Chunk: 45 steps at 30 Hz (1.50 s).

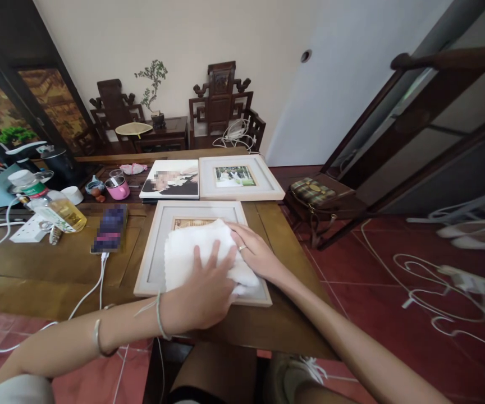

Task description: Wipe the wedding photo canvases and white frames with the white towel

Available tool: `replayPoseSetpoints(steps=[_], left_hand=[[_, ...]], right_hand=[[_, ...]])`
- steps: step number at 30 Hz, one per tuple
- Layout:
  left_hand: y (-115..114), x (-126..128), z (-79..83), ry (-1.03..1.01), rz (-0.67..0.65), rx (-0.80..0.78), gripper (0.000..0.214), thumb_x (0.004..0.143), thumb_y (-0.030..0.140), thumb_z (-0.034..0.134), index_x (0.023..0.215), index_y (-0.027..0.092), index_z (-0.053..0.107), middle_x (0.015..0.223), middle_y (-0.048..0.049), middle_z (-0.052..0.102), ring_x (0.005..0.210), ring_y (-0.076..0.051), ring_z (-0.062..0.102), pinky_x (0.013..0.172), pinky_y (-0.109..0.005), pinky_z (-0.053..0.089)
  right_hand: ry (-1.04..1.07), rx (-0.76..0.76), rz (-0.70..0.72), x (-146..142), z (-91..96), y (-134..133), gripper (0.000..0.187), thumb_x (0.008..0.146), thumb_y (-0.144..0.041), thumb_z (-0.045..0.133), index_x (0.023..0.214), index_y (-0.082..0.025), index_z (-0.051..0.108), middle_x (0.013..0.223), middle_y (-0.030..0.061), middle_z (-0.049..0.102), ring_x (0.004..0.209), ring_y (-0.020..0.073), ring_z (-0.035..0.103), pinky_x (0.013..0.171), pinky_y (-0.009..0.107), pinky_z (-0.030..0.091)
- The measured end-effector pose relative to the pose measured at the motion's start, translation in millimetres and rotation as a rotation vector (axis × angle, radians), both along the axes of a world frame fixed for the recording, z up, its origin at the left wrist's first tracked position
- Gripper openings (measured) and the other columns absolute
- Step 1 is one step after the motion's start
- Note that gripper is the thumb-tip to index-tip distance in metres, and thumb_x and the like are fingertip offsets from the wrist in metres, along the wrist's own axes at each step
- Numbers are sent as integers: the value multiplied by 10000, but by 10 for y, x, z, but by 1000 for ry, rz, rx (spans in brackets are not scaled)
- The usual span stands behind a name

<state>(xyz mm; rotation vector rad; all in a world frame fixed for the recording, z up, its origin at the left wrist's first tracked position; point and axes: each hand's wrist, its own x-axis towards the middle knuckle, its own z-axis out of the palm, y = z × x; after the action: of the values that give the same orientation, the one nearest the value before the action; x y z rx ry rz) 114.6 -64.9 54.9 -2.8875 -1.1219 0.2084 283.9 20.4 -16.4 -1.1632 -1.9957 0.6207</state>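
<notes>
A folded white cloth (183,252) with a scalloped edge lies over the light-framed picture (152,230) on the table, hiding most of its middle; a strip of brown print shows above it. My left hand (209,286), with bracelets at the wrist and forearm, rests on the cloth with its fingers spread flat. At the cloth's right edge, my right hand (257,252) wears a ring and bends its fingers around the cloth; its thumb and fingertips are partly hidden. Just behind are a second framed photo (236,175) and a photo panel (173,182), side by side.
A phone (110,227) with a charging cable, a power strip (32,227), a bottle of yellow liquid (68,213) and a pink cup (117,188) occupy the left. To the right stand a plaid bag (312,191) and a dark wooden chair (415,118). Cables (431,297) trail on the red floor.
</notes>
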Motion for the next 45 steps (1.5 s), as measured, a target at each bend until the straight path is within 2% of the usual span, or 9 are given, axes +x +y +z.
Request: replayPoseSetpoints(steps=[7, 15, 18, 21, 27, 30, 37, 41, 45], left_hand=[[-104, -471, 179, 28, 85, -202, 286, 939, 166, 443, 1109, 198, 670, 1580, -104, 189, 1435, -420, 124, 1050, -715, 253], [-43, -1119, 314, 72, 290, -196, 304, 985, 220, 405, 905, 158, 691, 1598, -83, 108, 1458, -343, 83, 1109, -638, 209], [-36, -1041, 240, 37, 260, -124, 274, 971, 219, 437, 939, 168, 705, 1592, -95, 141, 1451, -369, 80, 1117, -639, 184], [-19, -809, 146, -9, 186, -83, 236, 954, 231, 478, 1032, 202, 699, 1587, -96, 165, 1445, -394, 82, 1110, -653, 186], [38, -330, 137, -72, 1, -212, 268, 960, 249, 470, 1142, 237, 665, 1586, -95, 167, 1440, -402, 116, 1080, -672, 239], [3, -379, 190, -57, 63, -222, 271, 946, 205, 482, 1138, 255, 666, 1581, -76, 196, 1439, -396, 137, 1077, -676, 242], [-54, -937, 369, 68, 289, -168, 222, 931, 203, 494, 909, 202, 715, 1562, -47, 263, 1435, -367, 194, 1106, -601, 266], [170, -967, 311, 39, 288, -52, 282, 973, 238, 417, 1023, 187, 689, 1538, -95, 311, 1429, -361, 220, 1096, -579, 290], [581, -733, 170, -58, 174, 27, 367, 1015, 270, 308, 1248, 186, 578, 1526, -136, 326, 1437, -326, 216, 1097, -550, 287]], right_hand=[[-60, 68, 67, 46, -69, 34, 426, 909, -156, 359, 1272, -214, 576, 1383, 87, 555, 1330, 223, 457, 1115, 475, 367], [-247, 31, 6, -36, 45, -50, 418, 947, -250, 360, 1327, -207, 529, 1444, 92, 496, 1374, 253, 397, 1135, 566, 288], [-348, 33, -10, -60, 84, -75, 455, 951, -281, 362, 1381, -181, 472, 1486, 99, 437, 1394, 272, 361, 1146, 601, 229], [-366, 52, -1, -63, 75, -65, 506, 954, -299, 353, 1425, -123, 411, 1503, 130, 406, 1403, 263, 345, 1159, 530, 264], [-362, 25, 27, -13, 28, -20, 525, 940, -224, 275, 1428, -90, 410, 1502, 130, 406, 1411, 234, 335, 1175, 473, 271], [-355, 24, 53, 7, 26, -17, 556, 899, -166, 301, 1441, -83, 392, 1517, 117, 385, 1421, 221, 315, 1185, 455, 258], [-289, 38, 30, -20, 35, -17, 529, 902, -191, 341, 1416, -113, 442, 1489, 119, 429, 1404, 234, 350, 1167, 491, 284], [-185, 46, 23, -28, 14, 0, 480, 908, -210, 369, 1355, -123, 521, 1437, 142, 493, 1366, 244, 414, 1146, 500, 320], [-114, 72, 32, -27, -23, 15, 445, 907, -215, 405, 1316, -132, 559, 1400, 154, 532, 1339, 256, 451, 1131, 505, 343]])
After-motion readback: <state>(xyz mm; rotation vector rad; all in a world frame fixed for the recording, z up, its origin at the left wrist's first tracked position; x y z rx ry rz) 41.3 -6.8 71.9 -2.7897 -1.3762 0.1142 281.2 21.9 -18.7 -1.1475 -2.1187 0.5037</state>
